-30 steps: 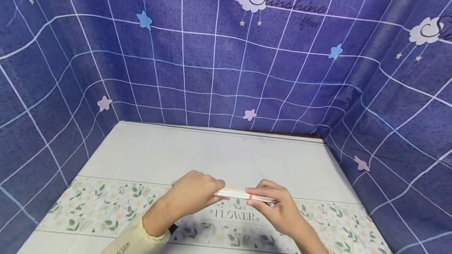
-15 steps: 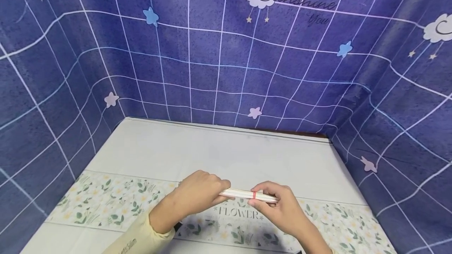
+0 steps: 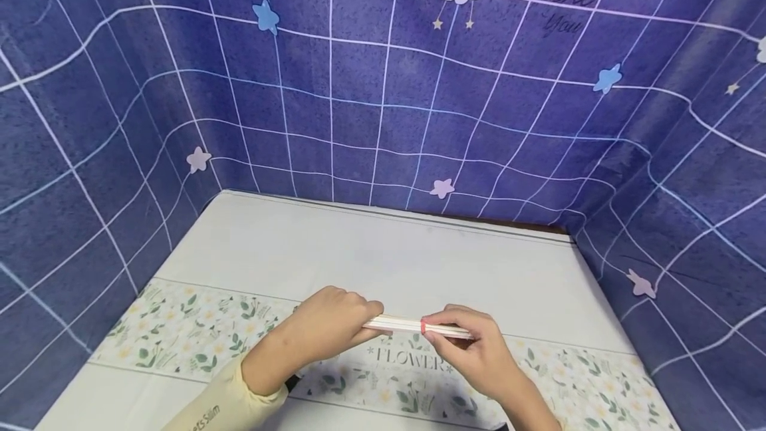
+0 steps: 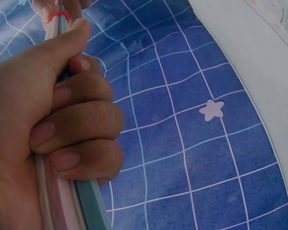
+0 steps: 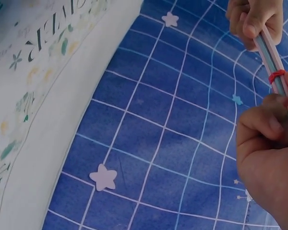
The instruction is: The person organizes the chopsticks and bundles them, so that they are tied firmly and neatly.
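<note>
My left hand (image 3: pixel 331 324) grips one end of a bundle of chopsticks (image 3: pixel 399 324) held above the table, its fingers curled round it. In the left wrist view, the sticks (image 4: pixel 62 203) show as pink, teal and beige, poking out below that fist. A red rubber band (image 3: pixel 423 326) circles the bundle between the hands. With thumb and fingertips, my right hand (image 3: pixel 479 348) pinches the bundle at this band; the far end of the sticks lies inside that hand. In the right wrist view, the band (image 5: pixel 276 76) sits close beside the right thumb and finger.
A white table (image 3: pixel 359 245) with a flowered strip (image 3: pixel 197 331) lettered "FLOWER" lies beneath the hands. Blue-purple grid-patterned cloth (image 3: pixel 359 105) with stars and clouds walls it at the back and both sides.
My right fingertips have come onto the red band, having been just left of it on the sticks. Both hands still hold the bundle. The head view has shifted slightly.
</note>
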Demonstrator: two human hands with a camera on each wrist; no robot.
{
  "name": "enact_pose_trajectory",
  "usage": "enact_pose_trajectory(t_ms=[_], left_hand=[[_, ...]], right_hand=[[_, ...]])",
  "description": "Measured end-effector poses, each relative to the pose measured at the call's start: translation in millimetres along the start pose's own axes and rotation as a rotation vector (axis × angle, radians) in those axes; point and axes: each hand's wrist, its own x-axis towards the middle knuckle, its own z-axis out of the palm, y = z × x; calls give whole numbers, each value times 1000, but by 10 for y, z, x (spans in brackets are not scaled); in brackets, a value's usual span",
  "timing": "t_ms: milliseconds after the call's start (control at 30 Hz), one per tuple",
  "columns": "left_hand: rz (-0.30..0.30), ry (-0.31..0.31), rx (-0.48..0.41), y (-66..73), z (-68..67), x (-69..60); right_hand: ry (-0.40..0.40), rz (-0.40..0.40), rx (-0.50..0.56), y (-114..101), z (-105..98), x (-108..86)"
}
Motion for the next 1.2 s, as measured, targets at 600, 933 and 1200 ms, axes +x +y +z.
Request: enact_pose_trajectory(t_ms=[600,933,1200], left_hand=[[97,46,132,84,-38,85],[88,69,145,-7,-35,124],[37,23,132,-69,38,88]], right_hand=[[-223,176,-410,-230,-97,127],[-77,-1,-548,-133,-40,109],[-34,-223,-913,-101,36,118]])
